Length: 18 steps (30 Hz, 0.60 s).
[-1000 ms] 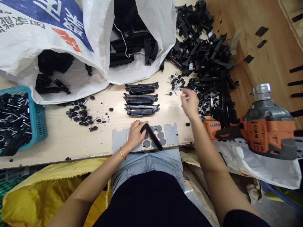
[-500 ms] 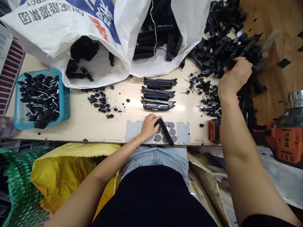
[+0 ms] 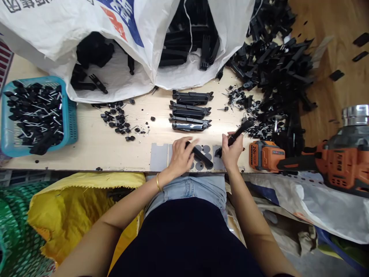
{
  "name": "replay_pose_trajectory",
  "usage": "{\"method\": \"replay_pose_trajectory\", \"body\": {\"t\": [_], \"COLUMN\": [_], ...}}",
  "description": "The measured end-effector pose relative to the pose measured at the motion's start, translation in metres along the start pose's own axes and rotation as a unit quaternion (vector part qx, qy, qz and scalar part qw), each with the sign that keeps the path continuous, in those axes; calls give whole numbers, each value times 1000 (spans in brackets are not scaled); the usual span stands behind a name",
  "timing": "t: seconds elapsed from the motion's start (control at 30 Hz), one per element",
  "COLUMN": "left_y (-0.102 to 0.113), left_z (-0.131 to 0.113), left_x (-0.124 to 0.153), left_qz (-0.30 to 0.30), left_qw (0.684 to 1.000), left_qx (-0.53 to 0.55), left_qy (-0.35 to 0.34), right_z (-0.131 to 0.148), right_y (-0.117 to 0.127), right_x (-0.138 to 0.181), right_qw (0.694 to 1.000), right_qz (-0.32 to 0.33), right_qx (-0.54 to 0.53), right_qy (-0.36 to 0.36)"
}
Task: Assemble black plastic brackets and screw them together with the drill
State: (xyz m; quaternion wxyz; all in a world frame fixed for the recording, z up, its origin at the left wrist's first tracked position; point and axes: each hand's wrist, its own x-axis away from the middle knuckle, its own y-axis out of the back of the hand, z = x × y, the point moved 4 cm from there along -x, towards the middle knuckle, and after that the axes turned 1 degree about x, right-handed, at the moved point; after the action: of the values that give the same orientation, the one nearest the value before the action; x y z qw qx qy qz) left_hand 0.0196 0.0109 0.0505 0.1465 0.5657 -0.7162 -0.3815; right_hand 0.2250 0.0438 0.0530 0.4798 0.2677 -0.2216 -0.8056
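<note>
My left hand (image 3: 181,157), with a gold bangle at the wrist, has its fingers around the upper end of a long black plastic bar (image 3: 203,157). That bar slants over a grey pad with dark round discs at the table's front edge. To its right, my right hand (image 3: 232,152) grips another black plastic piece (image 3: 240,130), which sticks out past the fingers at both ends. Beyond both hands lies a stack of assembled black plastic pieces (image 3: 190,112), side by side in several rows.
A blue basket (image 3: 73,119) of black-headed screws stands at left, with loose screws (image 3: 117,119) nearby. White sacks (image 3: 144,50) holding black parts line the back. At right are more screws (image 3: 235,98), a heap of black parts (image 3: 276,69) and an orange power tool (image 3: 346,163).
My right hand has come back from the heap of black parts to the front edge, bringing a black piece. The bar at my left hand has turned to a flatter slant.
</note>
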Motion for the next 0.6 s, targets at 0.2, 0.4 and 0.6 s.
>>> {"method": "replay_pose_trajectory", "body": {"t": [0.2,0.4,0.6], "left_y": [-18,-1,-2], "left_z": [-24,-10,-8], "left_x": [-27,-28,-15], "left_qz": [217,177,149], "left_qw": [949,978,960], "left_qx": [-129,-112,147], "left_qy": [-188,12,185], "right_z": [-22,-23,-15], "right_y": [7,8,13], "right_x": [-8,-10,7], "right_qw": [955,986,950], "right_qz": [109,134,161], "right_qx": [-222,81,-194], "right_qy": [-163,-62,-184]}}
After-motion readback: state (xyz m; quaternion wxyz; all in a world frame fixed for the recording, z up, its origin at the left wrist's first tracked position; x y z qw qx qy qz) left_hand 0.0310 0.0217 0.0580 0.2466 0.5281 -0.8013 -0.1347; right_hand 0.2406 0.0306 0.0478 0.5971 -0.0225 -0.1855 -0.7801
